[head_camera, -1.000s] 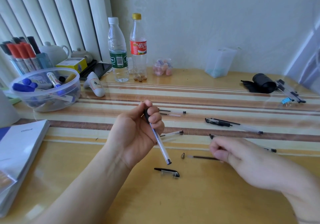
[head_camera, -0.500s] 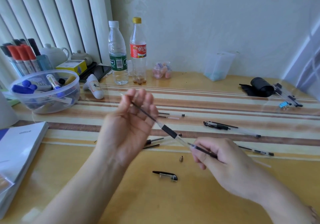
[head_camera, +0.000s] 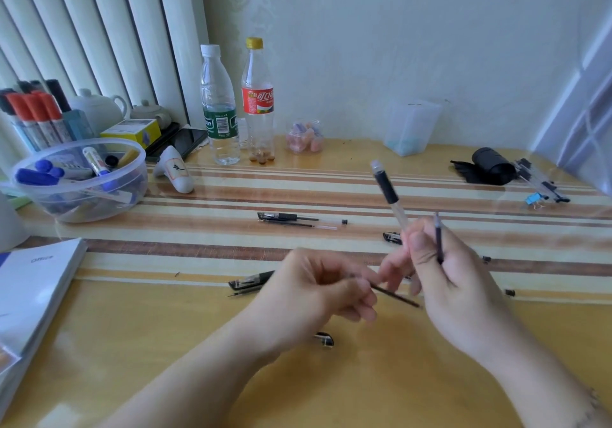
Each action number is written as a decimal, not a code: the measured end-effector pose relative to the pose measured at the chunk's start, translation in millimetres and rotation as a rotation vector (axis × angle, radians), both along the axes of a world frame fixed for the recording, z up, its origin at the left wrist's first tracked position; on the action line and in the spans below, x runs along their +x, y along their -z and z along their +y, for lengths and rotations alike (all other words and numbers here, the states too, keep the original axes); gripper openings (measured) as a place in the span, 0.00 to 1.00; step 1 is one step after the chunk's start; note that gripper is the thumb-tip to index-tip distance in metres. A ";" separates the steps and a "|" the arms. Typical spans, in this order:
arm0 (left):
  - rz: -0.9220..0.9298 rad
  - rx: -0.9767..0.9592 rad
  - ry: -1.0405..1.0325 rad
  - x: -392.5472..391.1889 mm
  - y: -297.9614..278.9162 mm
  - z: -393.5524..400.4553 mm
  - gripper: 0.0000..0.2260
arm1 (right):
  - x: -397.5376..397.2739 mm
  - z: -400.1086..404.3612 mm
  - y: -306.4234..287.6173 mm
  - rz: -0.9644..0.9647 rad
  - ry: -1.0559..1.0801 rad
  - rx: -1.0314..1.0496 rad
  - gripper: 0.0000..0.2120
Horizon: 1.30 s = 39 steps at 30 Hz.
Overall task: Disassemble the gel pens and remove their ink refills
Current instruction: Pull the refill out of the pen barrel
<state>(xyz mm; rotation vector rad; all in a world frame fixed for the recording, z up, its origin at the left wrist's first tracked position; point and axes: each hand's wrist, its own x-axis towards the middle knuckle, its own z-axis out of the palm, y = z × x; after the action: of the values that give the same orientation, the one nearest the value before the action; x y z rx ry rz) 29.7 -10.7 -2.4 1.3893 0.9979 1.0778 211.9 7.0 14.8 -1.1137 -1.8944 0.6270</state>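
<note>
While the right hand (head_camera: 463, 282) grips a clear plastic pen barrel with black rubber grip (head_camera: 388, 192), tilted toward 11 o'clock, and a thin dark refill (head_camera: 439, 242), the left hand (head_camera: 318, 292) pinches another thin dark refill (head_camera: 395, 296) pointing toward 4 o'clock.

Pen barrel (head_camera: 390, 200): clear, black grip, tilted upright, held centre-right.
Ink refill (head_camera: 395, 296): thin, dark, slanting, held below the barrel.

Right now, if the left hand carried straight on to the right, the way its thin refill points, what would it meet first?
Most likely the right hand, which grips a clear barrel. The left hand pinches an ink refill whose tip seems just short of it; depth is unclear.
</note>
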 end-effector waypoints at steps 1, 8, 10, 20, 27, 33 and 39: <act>0.073 0.015 0.025 2.8 1.5 -2.2 0.07 | -1.2 -1.7 0.3 -0.049 -0.010 -0.028 0.15; 0.401 0.410 -0.206 3.8 -6.3 -11.2 0.07 | -6.7 -4.0 15.9 -0.360 -0.004 0.016 0.09; 0.357 0.543 -0.411 -0.1 -8.9 -12.2 0.13 | -7.1 -4.4 16.1 -0.414 0.022 0.067 0.08; -0.002 0.415 -0.404 -9.9 -23.4 -8.3 0.07 | -3.5 -4.3 14.0 -0.569 0.046 0.131 0.05; -0.528 0.174 -0.638 -55.8 -39.3 11.9 0.10 | 11.9 2.7 6.4 -0.403 0.069 0.156 0.14; -0.670 0.021 -0.637 -55.0 -31.5 17.6 0.11 | 9.5 0.4 6.3 -0.408 0.000 0.146 0.15; -0.638 0.024 -0.603 -52.7 -28.8 20.2 0.11 | 9.3 1.1 7.5 -0.426 0.000 0.162 0.15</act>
<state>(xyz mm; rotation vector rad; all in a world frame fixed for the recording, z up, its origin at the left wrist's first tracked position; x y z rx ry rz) -23.0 9.5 26.4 0.6651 0.9286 1.8333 221.3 8.0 7.3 -1.2094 -2.2571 0.2379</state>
